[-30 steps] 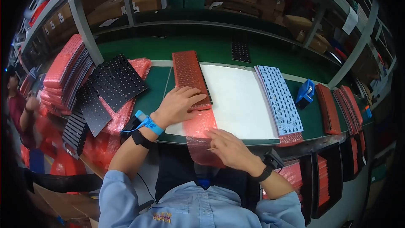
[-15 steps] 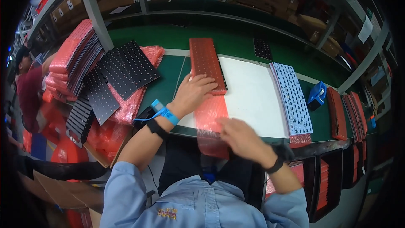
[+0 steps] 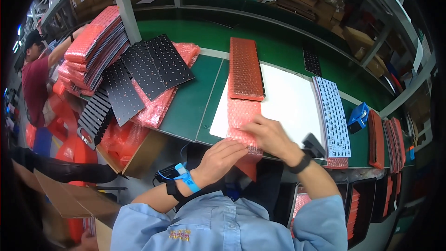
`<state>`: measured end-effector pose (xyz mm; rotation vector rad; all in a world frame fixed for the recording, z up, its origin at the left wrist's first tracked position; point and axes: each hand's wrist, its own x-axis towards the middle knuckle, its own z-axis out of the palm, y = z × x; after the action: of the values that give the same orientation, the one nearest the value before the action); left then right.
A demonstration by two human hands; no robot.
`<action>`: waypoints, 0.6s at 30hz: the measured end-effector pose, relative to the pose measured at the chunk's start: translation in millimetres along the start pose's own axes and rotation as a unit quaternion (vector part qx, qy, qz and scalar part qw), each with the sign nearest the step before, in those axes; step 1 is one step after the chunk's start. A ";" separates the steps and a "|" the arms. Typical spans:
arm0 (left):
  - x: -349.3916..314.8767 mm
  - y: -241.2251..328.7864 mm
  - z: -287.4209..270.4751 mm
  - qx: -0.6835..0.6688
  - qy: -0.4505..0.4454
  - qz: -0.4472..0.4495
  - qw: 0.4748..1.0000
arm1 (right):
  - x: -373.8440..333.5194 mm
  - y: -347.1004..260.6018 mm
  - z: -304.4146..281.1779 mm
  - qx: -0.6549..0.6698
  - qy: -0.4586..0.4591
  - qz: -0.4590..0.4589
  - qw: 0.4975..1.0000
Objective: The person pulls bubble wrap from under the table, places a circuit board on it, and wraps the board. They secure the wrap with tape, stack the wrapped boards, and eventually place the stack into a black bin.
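Note:
A stack of panels wrapped in red bubble wrap [image 3: 246, 67] lies upright-lengthwise on a white sheet [image 3: 288, 88]. From its near end a loose strip of the bubble wrap runs toward me and hangs over the table edge. My left hand [image 3: 222, 158] grips the left side of this strip at the table's front edge, fingers together. Just right of it, my right hand [image 3: 272, 137] is closed on the strip, its fingertips pinching a gathered fold. A blue wrist strap [image 3: 187, 180] with a cord circles my left wrist.
Black perforated panels [image 3: 160, 65] and a tall pile of red-wrapped panels [image 3: 95, 42] stand at left. To the right lie light-blue key-dotted boards [image 3: 332, 116], a blue tape dispenser [image 3: 358, 117] and red-wrapped bundles [image 3: 375, 139]. A co-worker [image 3: 37, 79] is at far left.
My left hand has left the wrapped stack and come down to the strip's near end. My right hand has closed on the strip beside it. The view has shifted slightly.

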<state>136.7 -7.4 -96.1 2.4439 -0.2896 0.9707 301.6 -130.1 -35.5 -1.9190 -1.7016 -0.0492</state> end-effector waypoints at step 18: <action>-130.8 -19.5 44.9 -0.334 -0.487 -0.140 0.795 | 25.2 292.2 -146.6 -0.223 0.205 0.337 0.892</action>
<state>75.3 -11.8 -221.5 1.9835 -0.4782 -0.5407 625.1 -179.2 -15.2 -2.5122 -0.7250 -0.5753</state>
